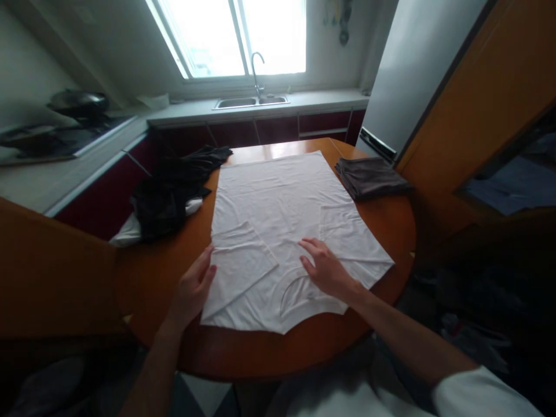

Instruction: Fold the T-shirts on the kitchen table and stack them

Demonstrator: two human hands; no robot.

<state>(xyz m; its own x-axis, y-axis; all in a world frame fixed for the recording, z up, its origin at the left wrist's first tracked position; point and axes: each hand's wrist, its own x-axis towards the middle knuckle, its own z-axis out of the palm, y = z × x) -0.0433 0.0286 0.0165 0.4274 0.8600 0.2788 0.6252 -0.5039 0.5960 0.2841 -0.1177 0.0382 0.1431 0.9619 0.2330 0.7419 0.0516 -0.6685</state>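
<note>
A white T-shirt (278, 197) lies spread on the round wooden table, its neckline toward me and its hem at the far side. Both sleeves are laid inward over the body of the shirt. At the shirt's left edge, beside the folded left sleeve, rests my left hand (194, 289), fingers stretched out and holding nothing. My right hand (324, 267) is over the shirt just above the neckline, palm down with the fingers apart. Whether its fingertips press on the cloth I cannot tell.
Dark crumpled clothes (169, 191) with some white cloth lie on the table's left side. A folded dark grey garment (371, 176) sits at the right. Beyond the wooden table (247, 353) are a sink (252, 102), a stove with pans (78, 104) and a fridge (417, 63).
</note>
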